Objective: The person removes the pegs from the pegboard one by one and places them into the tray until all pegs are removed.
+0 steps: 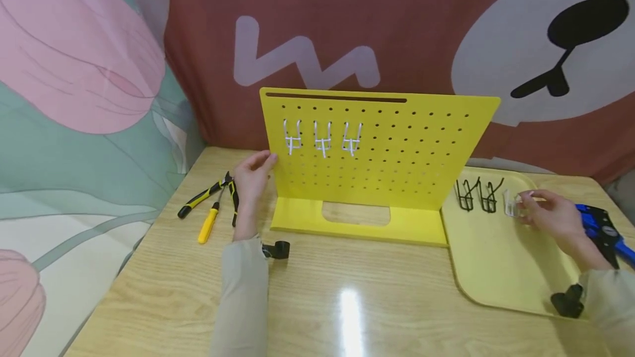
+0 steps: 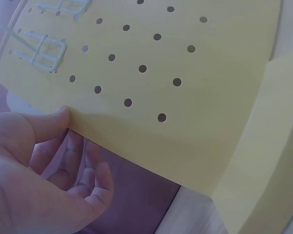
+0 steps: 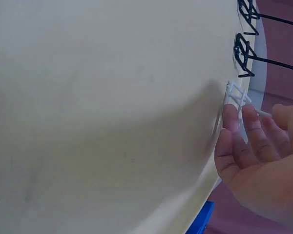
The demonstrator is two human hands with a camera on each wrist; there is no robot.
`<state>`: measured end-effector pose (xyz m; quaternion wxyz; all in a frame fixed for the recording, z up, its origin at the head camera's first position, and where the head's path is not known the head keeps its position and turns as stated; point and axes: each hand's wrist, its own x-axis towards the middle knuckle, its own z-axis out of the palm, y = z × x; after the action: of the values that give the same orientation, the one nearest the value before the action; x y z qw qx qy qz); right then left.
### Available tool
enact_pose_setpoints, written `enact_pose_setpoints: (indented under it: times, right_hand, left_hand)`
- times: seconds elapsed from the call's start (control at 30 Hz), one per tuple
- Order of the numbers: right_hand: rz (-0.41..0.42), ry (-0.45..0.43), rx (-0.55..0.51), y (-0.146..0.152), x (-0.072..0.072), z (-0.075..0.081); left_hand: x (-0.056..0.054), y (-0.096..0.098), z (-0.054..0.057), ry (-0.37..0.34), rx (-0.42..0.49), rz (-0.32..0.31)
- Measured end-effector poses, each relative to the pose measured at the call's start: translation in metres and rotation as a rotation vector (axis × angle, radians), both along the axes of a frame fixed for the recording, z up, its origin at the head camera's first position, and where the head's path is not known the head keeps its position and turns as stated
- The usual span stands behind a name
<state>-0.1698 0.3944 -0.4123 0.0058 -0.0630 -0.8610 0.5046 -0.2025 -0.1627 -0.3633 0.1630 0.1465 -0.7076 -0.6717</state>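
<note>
A yellow pegboard [image 1: 397, 153] stands on the table with three white wire hooks [image 1: 323, 139] hung in a row at its upper left. My left hand [image 1: 252, 176] holds the board's left edge, thumb on the front and fingers behind, as the left wrist view shows. Over a pale yellow tray [image 1: 506, 269], my right hand [image 1: 553, 216] has its fingers around a white wire hook, mostly hidden by them. Just left of those fingers is a white hook [image 1: 510, 205]. Two black wire hooks [image 1: 488, 197] are farther left in the tray.
Left of the board lie yellow-and-black pliers [image 1: 203, 200] and a yellow-handled screwdriver [image 1: 208, 226]. A blue-and-black tool [image 1: 602, 230] is by the tray's right side. A printed cloth [image 1: 416, 32] hangs behind the table [image 1: 317, 302].
</note>
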Motion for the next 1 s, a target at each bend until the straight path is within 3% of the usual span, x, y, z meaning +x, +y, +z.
enact_pose_setpoints:
  times: [0.07,0.33,0.5,0.53,0.67,0.73,0.77,1.0]
  right_hand:
    - [0.003,0.001,0.014,0.001,0.001,0.001]
    - [0.058,0.035,-0.091,0.001,0.006,0.01]
    - [0.107,0.126,-0.062,-0.011,0.009,0.024]
    - [0.118,0.149,-0.059,-0.009,0.005,0.018]
    - [0.148,0.241,-0.082,-0.038,0.006,0.021]
    - [0.174,0.266,-0.084,-0.055,0.008,0.02]
    - [0.183,0.275,-0.083,-0.071,0.013,0.027]
    - [0.251,0.337,-0.046,-0.13,0.017,0.024]
  left_hand:
    - [0.0,0.0,0.0,-0.001,-0.007,-0.007]
    - [0.0,0.001,0.0,-0.009,-0.003,-0.008]
    - [0.002,0.0,0.002,-0.011,-0.002,-0.012]
    - [0.003,0.0,0.002,-0.012,-0.001,-0.013]
    - [0.002,0.0,0.003,-0.009,-0.013,-0.02]
    - [0.002,0.0,0.002,-0.011,-0.028,-0.02]
    - [0.001,0.0,0.002,-0.012,-0.033,-0.02]
    - [-0.001,0.001,-0.001,-0.01,-0.034,-0.01]
